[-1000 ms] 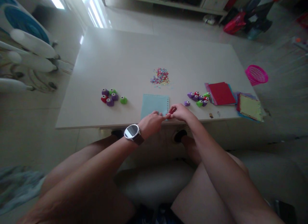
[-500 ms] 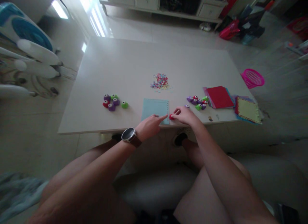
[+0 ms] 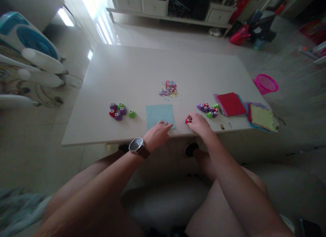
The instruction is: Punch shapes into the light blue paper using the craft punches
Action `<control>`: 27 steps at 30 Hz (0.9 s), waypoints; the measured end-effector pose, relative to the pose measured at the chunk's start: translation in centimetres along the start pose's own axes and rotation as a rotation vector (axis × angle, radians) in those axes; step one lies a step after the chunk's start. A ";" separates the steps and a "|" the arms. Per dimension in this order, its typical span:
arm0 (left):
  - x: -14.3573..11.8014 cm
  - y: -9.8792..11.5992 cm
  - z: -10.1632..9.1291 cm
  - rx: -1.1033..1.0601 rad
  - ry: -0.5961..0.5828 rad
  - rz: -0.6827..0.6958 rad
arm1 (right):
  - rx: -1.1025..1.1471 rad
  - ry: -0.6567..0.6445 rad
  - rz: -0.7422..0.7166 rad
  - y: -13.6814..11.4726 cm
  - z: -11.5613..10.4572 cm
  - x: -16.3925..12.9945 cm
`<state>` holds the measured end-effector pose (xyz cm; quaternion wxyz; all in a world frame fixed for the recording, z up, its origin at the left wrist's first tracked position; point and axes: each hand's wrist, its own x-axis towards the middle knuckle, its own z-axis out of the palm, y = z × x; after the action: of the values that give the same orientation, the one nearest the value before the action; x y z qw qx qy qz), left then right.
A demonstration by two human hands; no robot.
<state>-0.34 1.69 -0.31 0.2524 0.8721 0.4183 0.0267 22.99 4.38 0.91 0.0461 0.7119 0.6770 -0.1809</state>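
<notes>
A light blue sheet of paper (image 3: 158, 115) lies near the table's front edge, with a row of small punched holes along its right side. My left hand (image 3: 157, 132), a watch on its wrist, rests on the sheet's lower right part with fingers stretched out, holding nothing. To the right of the sheet, and apart from it, my right hand (image 3: 199, 123) is closed on a small red craft punch (image 3: 188, 120) that has a white eye on top. My fingers partly hide the punch.
Colourful paper bits (image 3: 168, 88) are heaped behind the sheet. Several one-eyed punches (image 3: 122, 110) stand at left, more punches (image 3: 210, 108) at right. A red-topped paper stack (image 3: 232, 104) and a yellow-topped stack (image 3: 262, 116) lie at the table's right end.
The blue sheet has shifted left under my left hand. My right hand has drawn the red punch rightward, away from the sheet's right edge.
</notes>
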 end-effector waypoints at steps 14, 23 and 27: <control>0.0 0.5 -0.6 0.047 -0.032 -0.005 | 0.085 -0.050 -0.082 -1.3 0.6 -0.2; 0.0 0.5 -0.3 0.066 -0.035 0.005 | 0.079 0.072 -0.241 -2.5 1.1 -0.5; 0.0 0.3 -0.1 0.061 -0.027 0.007 | 0.049 0.055 -0.203 -3.0 0.7 -0.9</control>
<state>-0.12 1.54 -0.11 0.2313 0.8811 0.4125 0.0029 19.91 3.54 1.05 -0.0086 0.6450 0.7422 -0.1817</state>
